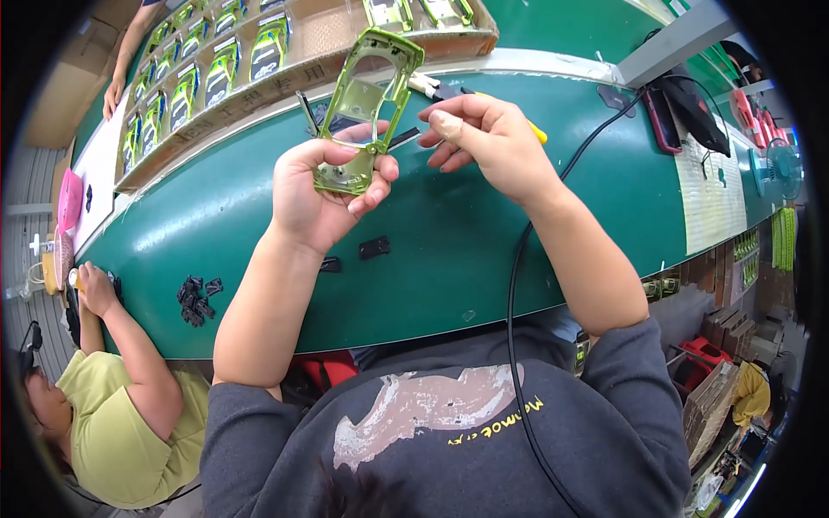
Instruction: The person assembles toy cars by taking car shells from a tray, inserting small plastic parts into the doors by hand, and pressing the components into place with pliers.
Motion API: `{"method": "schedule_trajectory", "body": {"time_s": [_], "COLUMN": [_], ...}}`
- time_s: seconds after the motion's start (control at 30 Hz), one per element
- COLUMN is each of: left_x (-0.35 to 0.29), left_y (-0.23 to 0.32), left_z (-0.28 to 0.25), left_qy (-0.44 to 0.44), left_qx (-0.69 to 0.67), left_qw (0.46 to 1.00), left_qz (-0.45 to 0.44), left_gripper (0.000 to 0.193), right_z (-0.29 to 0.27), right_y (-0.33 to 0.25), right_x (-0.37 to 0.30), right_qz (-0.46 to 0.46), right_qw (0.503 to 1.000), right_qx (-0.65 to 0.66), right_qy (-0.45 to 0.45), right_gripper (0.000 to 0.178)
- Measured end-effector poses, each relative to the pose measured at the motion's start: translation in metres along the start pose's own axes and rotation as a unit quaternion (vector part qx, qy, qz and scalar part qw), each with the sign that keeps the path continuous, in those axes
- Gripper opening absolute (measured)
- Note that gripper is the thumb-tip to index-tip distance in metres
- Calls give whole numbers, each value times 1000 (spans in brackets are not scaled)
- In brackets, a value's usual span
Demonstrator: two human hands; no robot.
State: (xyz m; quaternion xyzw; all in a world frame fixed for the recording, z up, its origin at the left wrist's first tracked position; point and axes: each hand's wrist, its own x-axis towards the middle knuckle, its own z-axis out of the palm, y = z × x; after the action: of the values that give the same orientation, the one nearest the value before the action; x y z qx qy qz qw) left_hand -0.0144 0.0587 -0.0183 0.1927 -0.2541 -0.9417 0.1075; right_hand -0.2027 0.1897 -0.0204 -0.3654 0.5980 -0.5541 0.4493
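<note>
My left hand [315, 186] is closed around the lower end of a lime-green plastic car body shell [393, 112], which stands tilted up with its hollow, framed side showing. To its right my right hand [492, 142] hangs just apart from the shell, its fingers loosely bent and spread, with nothing seen in them. A pale wrap covers one of its fingertips. Between the shell and my right fingers shows a narrow black strip [404, 138]; whether it touches the shell I cannot tell. Below, a small black plastic part [374, 248] lies on the green table [432, 293].
A cardboard tray [302, 82] of green car bodies stands at the back. A pile of black parts [197, 300] lies left. Behind my right hand is a yellow-handled tool [538, 131]. A black cable [518, 276] crosses the table. A co-worker [129, 414] sits at left.
</note>
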Motion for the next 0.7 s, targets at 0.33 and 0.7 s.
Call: {"method": "schedule_trajectory", "body": {"time_s": [0.33,0.7], "left_x": [-15,-3], "left_y": [-16,-19], "left_z": [26,15], "left_qy": [-19,-60], "left_qx": [558,678], "left_qw": [791,620], "left_qz": [252,391], "left_gripper": [74,93], "right_z": [-27,-20], "right_y": [-6,-11], "right_x": [8,-1], "right_qz": [-24,-245], "right_qw": [987,947], "right_qx": [99,-182], "right_qy": [-128,-101], "right_gripper": [24,22]}}
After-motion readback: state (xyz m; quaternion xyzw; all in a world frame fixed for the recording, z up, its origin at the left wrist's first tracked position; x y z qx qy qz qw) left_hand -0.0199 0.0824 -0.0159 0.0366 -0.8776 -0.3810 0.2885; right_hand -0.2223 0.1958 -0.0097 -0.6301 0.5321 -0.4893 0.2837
